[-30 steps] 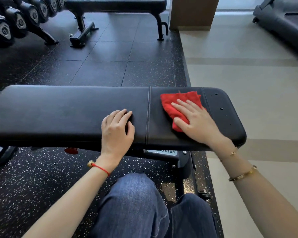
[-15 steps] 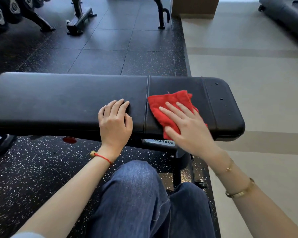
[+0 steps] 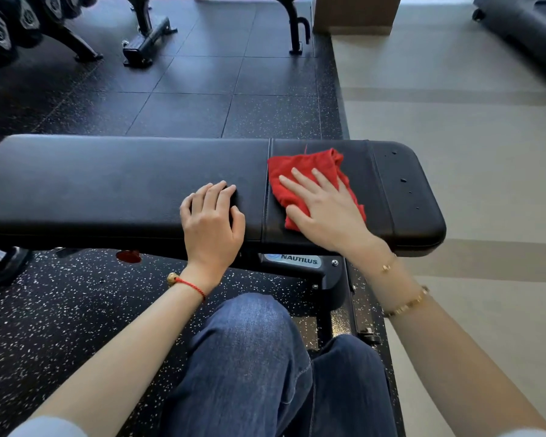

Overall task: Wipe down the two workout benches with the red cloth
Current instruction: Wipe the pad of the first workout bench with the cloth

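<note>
A black padded workout bench runs across the view in front of me. On its right seat section lies the red cloth, crumpled. My right hand lies flat on the cloth with fingers spread, pressing it to the pad. My left hand rests palm down on the long pad, just left of the seam, fingers curled over the front edge and holding nothing. Only the legs of a second black bench show at the top of the view.
A dumbbell rack stands at the top left on the black rubber floor. A tan pillar base is at top centre. A dark machine sits at the top right on the pale floor. My knees in jeans are below the bench.
My right hand has slid the red cloth left along the seat pad, from near the right end toward the seam. My left hand has stayed in place on the long pad.
</note>
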Demonstrator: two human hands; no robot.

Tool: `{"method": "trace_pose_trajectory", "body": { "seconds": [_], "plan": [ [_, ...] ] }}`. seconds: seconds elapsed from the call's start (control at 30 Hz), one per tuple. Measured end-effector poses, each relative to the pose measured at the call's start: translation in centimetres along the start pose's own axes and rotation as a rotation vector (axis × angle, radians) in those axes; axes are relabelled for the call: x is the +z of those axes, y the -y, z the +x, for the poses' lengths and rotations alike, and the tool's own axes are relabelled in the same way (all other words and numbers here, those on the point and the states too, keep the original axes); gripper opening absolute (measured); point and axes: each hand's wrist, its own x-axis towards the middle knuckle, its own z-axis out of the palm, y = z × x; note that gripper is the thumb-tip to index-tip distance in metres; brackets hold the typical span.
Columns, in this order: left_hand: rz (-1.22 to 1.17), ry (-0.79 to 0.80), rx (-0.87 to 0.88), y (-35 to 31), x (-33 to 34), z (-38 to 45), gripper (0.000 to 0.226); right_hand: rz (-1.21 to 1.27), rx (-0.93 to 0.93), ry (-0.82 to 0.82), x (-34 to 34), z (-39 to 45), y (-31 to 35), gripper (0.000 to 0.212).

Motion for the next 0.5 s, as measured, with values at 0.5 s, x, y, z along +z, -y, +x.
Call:
{"method": "trace_pose_trajectory", "body": {
  "seconds": [0.5],
  "plan": [
    [0.045,-0.014,0.021,0.2,0.4,0.0,0.037,0.03,0.172,0.083,-0.7,6.8,-1.1,0.054]
  ]
}}
